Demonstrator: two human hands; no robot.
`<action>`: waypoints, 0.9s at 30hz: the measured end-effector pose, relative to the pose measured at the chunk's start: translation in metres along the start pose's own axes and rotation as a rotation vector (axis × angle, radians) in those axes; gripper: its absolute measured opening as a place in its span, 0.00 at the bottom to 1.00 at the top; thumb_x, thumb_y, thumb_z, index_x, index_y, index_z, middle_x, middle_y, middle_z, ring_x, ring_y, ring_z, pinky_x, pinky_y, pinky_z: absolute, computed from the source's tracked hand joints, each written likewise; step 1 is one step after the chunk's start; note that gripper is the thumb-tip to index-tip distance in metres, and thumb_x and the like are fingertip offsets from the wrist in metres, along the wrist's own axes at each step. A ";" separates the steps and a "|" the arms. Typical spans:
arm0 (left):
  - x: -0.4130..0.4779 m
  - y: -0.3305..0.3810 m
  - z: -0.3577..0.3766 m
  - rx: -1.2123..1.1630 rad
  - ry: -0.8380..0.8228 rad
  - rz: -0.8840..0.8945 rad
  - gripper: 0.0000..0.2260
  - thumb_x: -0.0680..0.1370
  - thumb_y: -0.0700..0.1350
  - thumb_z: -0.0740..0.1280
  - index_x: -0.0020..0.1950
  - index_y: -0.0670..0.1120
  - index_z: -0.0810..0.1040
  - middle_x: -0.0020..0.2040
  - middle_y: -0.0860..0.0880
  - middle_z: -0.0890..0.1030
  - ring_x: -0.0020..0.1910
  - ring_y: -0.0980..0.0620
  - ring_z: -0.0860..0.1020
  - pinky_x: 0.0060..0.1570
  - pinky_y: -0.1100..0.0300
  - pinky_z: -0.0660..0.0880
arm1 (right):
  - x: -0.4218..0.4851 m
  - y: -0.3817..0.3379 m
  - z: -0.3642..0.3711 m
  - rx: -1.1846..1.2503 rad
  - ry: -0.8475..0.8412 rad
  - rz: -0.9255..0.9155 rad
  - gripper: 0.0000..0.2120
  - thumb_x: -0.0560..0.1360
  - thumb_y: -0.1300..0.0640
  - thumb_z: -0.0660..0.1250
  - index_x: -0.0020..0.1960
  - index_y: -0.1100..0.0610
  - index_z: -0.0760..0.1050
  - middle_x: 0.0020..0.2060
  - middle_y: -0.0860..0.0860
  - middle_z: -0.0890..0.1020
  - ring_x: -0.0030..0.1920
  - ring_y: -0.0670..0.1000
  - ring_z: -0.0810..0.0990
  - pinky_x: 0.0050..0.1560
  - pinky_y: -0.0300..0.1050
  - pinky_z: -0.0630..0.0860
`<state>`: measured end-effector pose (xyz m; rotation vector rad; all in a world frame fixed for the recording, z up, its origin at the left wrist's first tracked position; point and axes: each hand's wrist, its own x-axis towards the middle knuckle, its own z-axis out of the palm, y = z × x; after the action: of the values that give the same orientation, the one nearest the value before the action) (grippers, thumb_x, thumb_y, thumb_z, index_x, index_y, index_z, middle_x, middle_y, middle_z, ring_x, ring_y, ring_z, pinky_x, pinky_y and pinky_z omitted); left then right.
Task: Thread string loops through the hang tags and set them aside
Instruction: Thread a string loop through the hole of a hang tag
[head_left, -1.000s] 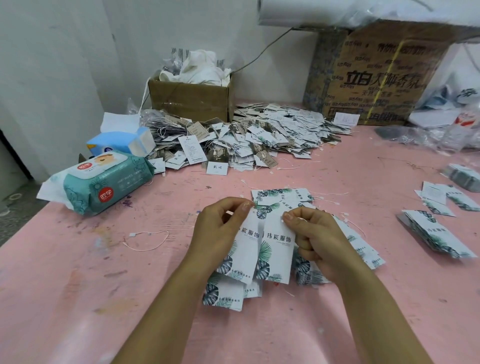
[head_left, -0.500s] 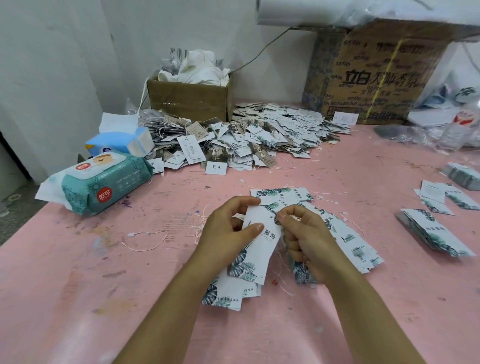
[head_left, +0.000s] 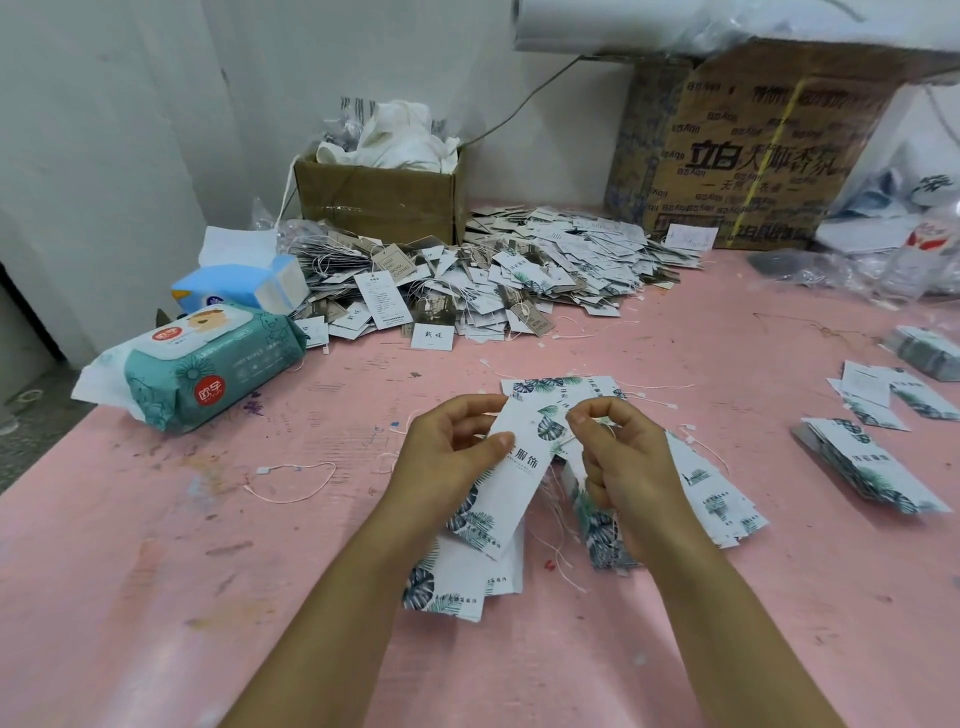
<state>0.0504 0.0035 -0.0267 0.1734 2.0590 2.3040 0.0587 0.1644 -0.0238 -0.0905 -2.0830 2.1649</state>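
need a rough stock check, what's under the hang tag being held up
More leaf-print hang tags lie overlapped on the pink table, with loose white strings among them. The held tag, left hand and right hand cover the pile's middle, so its depth is hidden.

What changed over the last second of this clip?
The two tags held side by side have closed into one tilted hang tag in the left hand; the right hand pinches a string by its top corner. Both hands stayed in place; tag heap and wipes pack unmoved.
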 end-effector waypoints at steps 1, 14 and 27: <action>0.000 -0.001 0.000 0.007 0.006 0.001 0.13 0.73 0.33 0.69 0.49 0.50 0.79 0.43 0.49 0.84 0.40 0.51 0.82 0.39 0.59 0.79 | 0.001 0.001 0.000 -0.037 0.028 -0.055 0.08 0.76 0.61 0.65 0.38 0.54 0.74 0.18 0.41 0.68 0.19 0.41 0.60 0.20 0.32 0.59; -0.002 -0.001 0.003 0.080 0.036 0.021 0.08 0.73 0.36 0.70 0.48 0.48 0.78 0.45 0.45 0.83 0.40 0.44 0.80 0.42 0.52 0.78 | -0.004 0.007 0.003 -0.606 0.041 -0.489 0.11 0.73 0.61 0.69 0.38 0.46 0.74 0.21 0.50 0.70 0.24 0.54 0.72 0.32 0.48 0.72; -0.004 0.002 0.005 0.116 -0.024 0.038 0.09 0.73 0.34 0.70 0.48 0.46 0.78 0.44 0.47 0.83 0.38 0.46 0.76 0.41 0.52 0.76 | -0.004 0.006 0.003 -0.757 0.033 -0.473 0.02 0.72 0.61 0.69 0.41 0.56 0.79 0.17 0.42 0.71 0.24 0.40 0.73 0.28 0.31 0.64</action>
<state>0.0554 0.0075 -0.0246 0.2447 2.1974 2.1924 0.0614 0.1608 -0.0303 0.2616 -2.4608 1.0456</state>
